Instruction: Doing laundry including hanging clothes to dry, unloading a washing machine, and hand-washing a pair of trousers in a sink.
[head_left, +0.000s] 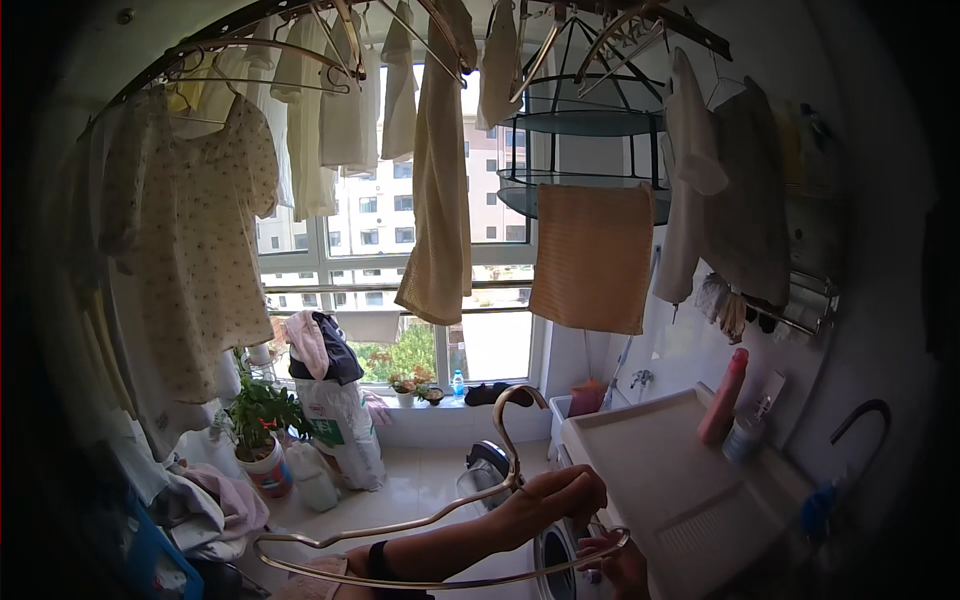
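Note:
A gold-coloured metal clothes hanger (405, 523) lies across the lower middle of the view, its hook pointing up. My left hand (559, 495) grips it near the neck, with the fingers curled over the right shoulder of the frame. My right hand (619, 559) is at the hanger's right end, partly cut off by the lower edge; its fingers are near the metal, and its hold is not clear. No garment is on this hanger. A dark band circles the left wrist or forearm.
Garments, including a floral blouse (210, 247), and an orange towel (592, 259) hang overhead. A washbasin counter (637, 480) stands at right above a washing machine (555, 559). Potted plants, a stuffed plastic bag (341, 435), piled clothes (217, 502) and a blue basket (154, 555) are at left.

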